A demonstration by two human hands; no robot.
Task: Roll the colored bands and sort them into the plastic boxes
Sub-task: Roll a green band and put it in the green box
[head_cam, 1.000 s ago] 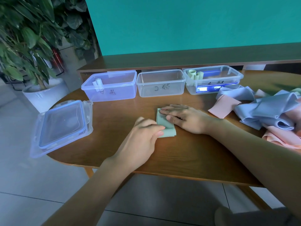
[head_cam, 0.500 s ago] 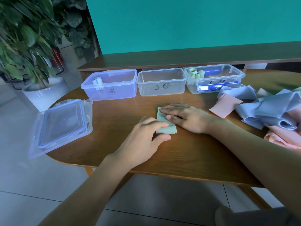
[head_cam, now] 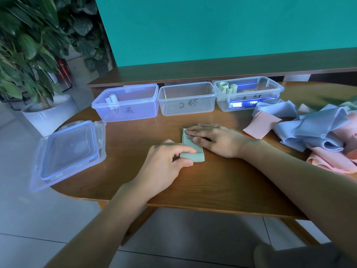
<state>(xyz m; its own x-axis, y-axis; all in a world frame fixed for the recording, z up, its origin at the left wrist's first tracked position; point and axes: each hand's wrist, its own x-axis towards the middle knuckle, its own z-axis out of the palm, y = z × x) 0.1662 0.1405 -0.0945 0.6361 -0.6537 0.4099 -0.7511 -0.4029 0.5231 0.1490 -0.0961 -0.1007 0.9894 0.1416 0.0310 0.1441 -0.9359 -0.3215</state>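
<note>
Near the middle of the tabletop (head_cam: 222,182) lies a pale green band (head_cam: 190,145); the left hand (head_cam: 168,163) curls its fingers and thumb around the band's rolled near end, while the right hand (head_cam: 216,139) lies flat on the unrolled part with fingers straight. Along the far edge stand three clear plastic boxes: the left box (head_cam: 125,105) holding one pale roll, the middle box (head_cam: 186,99), and the right box (head_cam: 249,93) holding green rolls. A heap of blue and pink bands (head_cam: 313,130) sits at the right edge, and a stack of lids (head_cam: 67,151) overhangs the left edge.

left box (head_cam: 126,111) — "B" | middle box (head_cam: 186,103) — "C" | right box's (head_cam: 249,97) marks illegible
</note>
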